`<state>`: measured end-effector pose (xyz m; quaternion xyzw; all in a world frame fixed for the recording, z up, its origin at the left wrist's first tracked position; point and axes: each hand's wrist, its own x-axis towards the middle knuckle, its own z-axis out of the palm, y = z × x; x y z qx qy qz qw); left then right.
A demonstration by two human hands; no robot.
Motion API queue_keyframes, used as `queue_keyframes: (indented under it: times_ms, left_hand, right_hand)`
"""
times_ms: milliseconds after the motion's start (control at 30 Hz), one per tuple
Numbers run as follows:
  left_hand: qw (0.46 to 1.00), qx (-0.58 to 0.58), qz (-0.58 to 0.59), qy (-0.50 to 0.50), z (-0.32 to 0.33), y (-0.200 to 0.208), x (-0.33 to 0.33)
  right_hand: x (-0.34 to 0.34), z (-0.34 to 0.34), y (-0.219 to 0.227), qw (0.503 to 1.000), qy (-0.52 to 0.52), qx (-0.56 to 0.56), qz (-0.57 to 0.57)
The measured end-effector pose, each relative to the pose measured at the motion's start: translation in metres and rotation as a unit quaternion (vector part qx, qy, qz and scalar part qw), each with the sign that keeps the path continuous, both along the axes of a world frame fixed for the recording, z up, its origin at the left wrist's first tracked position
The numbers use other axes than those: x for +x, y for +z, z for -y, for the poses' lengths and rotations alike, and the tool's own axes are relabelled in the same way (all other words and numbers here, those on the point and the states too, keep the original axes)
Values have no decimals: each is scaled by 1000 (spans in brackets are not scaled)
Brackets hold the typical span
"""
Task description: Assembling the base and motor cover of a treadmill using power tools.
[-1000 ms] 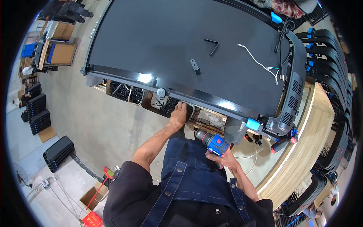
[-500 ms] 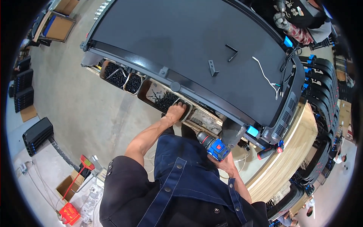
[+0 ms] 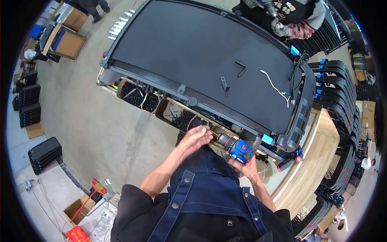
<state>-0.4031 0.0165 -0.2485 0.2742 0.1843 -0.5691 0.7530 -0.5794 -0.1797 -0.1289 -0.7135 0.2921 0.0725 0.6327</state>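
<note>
Stacks and spare goods around the workshop floor [image 3: 105,117]

At the lower left, a red long-handled tool [image 3: 98,186] slants across an open cardboard box [image 3: 75,209], with a red packet [image 3: 77,234] near its lower end. A stack of black panels [image 3: 45,155] stands near them; more black stacks [image 3: 30,97] line the left side. Farther up is a cart [image 3: 69,43] with brown boards. At the right, curved black frames [image 3: 340,82] stand in a row beyond a pale wooden crate [image 3: 304,165]

From my remote screen I count one bare left hand [image 3: 195,138], one bare right hand [image 3: 246,167] around one blue drill [image 3: 242,150], two dark angled brackets [image 3: 224,83], one long black deck [image 3: 181,48] and one co-worker [image 3: 296,18]
</note>
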Motion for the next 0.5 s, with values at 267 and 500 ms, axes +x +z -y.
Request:
queue_keyframes:
  times_ms: [267,500]
  left_hand:
    - [996,-37,-58,50,26,53,-13]
    - [994,-29,-90,61,49,70,-15]
  right_hand:
    - [2,10,28,988,-73,136,11]
    - [-7,25,33,996,-25,68,59]
